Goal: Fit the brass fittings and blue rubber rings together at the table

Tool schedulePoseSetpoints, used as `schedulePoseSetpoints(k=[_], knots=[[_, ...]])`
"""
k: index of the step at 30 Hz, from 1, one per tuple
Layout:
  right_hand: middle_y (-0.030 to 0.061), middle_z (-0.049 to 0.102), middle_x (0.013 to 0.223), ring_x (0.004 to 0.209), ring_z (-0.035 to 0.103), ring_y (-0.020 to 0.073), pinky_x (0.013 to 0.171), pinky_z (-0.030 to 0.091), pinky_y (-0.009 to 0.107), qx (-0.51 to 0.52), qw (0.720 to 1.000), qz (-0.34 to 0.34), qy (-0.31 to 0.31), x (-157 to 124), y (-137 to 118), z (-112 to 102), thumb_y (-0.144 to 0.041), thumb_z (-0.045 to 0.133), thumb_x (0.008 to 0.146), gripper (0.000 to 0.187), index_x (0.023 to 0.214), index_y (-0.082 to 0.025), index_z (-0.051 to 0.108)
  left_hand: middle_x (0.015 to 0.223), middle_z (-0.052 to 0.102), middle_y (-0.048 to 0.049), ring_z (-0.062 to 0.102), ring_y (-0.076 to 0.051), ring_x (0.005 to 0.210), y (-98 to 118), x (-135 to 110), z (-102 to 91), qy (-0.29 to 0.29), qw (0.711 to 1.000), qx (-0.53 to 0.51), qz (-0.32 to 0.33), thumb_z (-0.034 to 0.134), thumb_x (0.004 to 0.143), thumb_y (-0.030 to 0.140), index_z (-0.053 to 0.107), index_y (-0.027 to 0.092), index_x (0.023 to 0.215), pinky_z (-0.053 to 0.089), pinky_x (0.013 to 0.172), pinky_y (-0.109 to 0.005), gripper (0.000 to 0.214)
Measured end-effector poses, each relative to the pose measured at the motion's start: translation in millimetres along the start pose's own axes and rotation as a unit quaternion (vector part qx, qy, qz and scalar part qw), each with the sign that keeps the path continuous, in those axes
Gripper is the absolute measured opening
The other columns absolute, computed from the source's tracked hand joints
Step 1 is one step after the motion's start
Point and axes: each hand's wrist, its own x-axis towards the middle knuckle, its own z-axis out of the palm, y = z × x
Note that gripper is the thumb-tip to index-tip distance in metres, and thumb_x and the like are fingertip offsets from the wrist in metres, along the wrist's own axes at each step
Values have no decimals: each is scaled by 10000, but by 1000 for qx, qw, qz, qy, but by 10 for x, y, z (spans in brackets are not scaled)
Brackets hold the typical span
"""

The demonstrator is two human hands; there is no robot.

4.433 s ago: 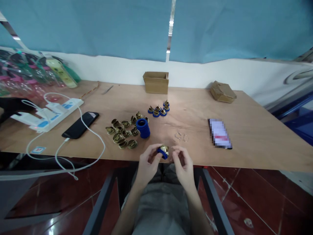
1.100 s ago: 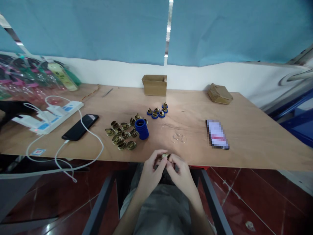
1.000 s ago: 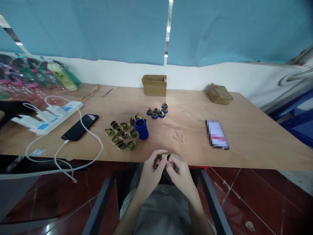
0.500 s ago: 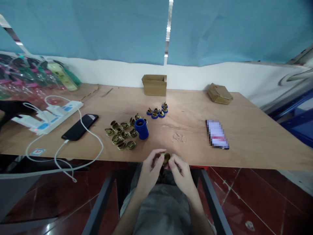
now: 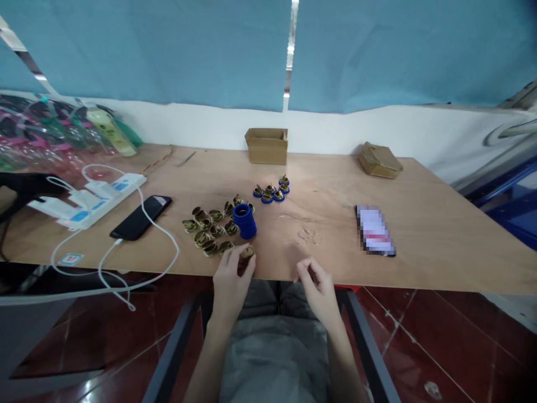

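Note:
My left hand [image 5: 230, 277] pinches a brass-coloured round metal piece [image 5: 248, 252] just above the table's front edge, beside the stack of blue rings [image 5: 244, 221]. Left of that stack sits a cluster of similar brass-coloured pieces [image 5: 205, 225], each with a raised disc. My right hand [image 5: 318, 285] is held at the table edge with thumb and fingertips pressed together; whatever they grip, if anything, is too small to see. Thin wire rings [image 5: 309, 236] lie beyond it. Farther back stand several brass-coloured pieces seated in blue rings [image 5: 267, 197].
An open cardboard box [image 5: 267, 150] and a crumpled brown package [image 5: 380, 160] stand along the wall. A lit phone [image 5: 375, 230] lies to the right. On the left are a black phone [image 5: 141, 218], a white power strip [image 5: 104, 201] with loose cables, and plastic bottles [image 5: 62, 134].
My hands have come apart. The left has carried the brass-coloured piece leftward, up to the cluster and the blue rings; the right has shifted slightly right, away from the piece.

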Motion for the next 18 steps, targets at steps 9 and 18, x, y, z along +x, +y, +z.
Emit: schedulePoseSetpoints(k=[9, 18], knots=[[-42, 464, 670, 612, 478, 130, 592, 355, 260, -96, 992, -45, -74, 145, -158, 11, -407, 453, 1059, 349, 766, -224, 504, 1113, 682, -84, 704, -240, 945, -211, 54, -112, 17, 995, 96, 26, 631, 927, 310, 689, 211, 1148, 570, 870, -367, 249], [11, 637, 721, 642, 604, 189, 632, 387, 291, -242, 967, -80, -15, 497, -72, -43, -358, 485, 1022, 216, 915, -219, 610, 1108, 692, -109, 661, -279, 1055, -379, 132, -155, 46, 987, 137, 65, 587, 951, 285, 691, 209, 1128, 539, 942, -412, 220]])
